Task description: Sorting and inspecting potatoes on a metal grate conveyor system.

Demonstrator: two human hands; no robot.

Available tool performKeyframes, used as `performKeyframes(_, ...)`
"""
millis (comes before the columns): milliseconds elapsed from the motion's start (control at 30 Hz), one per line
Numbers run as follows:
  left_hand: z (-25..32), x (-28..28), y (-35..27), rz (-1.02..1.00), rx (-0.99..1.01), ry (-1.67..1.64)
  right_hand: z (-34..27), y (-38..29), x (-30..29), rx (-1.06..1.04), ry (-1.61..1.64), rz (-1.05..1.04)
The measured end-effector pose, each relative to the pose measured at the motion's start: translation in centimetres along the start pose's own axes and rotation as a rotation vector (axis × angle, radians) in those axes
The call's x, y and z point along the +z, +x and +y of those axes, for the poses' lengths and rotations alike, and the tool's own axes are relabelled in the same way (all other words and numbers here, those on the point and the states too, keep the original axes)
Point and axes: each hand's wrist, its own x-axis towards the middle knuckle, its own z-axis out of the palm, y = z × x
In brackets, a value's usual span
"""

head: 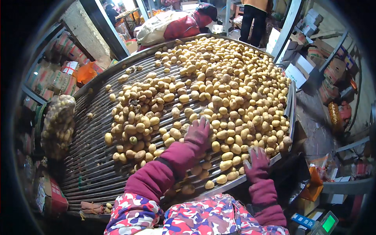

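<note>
Potatoes [235,100] lie heaped over the right and middle of a slatted metal sorting table [97,152]. A smaller pile of potatoes [138,117] spreads to the left, with a dark clump of soil [134,104] among them. My left hand [199,133], in a maroon glove, reaches palm down between the two groups, its fingertips against potatoes. At the near right edge, my right hand [258,163] rests with fingers spread beside potatoes; its glove is also maroon. Neither hand visibly grips a potato. One greenish potato [133,140] shows in the left pile.
A net sack of potatoes [58,126] stands at the table's left end. A co-worker [176,26] bends at the far edge; another person [254,20] stands behind. Cartons [299,70] flank the right. A scale display [328,223] glows green at lower right.
</note>
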Motion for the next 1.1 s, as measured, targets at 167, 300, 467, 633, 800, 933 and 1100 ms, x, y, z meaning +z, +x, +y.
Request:
performKeyframes(167,0.1,-1.7,2.1,0.020,0.017,-0.174,-0.9,0.9,0.0,0.119,-0.054,-0.159)
performKeyframes(300,-0.4,-1.1,7.1,0.039,-0.050,-0.314,-0.5,1.8,0.6,0.142,-0.042,-0.146)
performKeyframes(467,-2.2,-0.1,10.6,0.025,-0.193,-0.745,-0.3,2.2,1.0,0.109,0.015,-0.103)
performKeyframes(633,-12.4,-2.4,7.0,0.379,-0.159,-0.575,-0.8,2.5,0.8,0.146,0.078,-0.181)
performKeyframes(800,-23.7,-6.4,-2.3,0.104,-0.523,0.257,-0.8,2.3,-0.3,0.091,0.050,-0.207)
performKeyframes(933,-20.2,-6.0,-1.9,-0.165,-0.567,0.199,0.1,2.0,0.1,0.097,0.056,-0.215)
performKeyframes(1100,-11.7,-3.5,-1.6,0.005,-0.408,-0.038,0.5,1.8,0.7,0.063,0.064,-0.203)
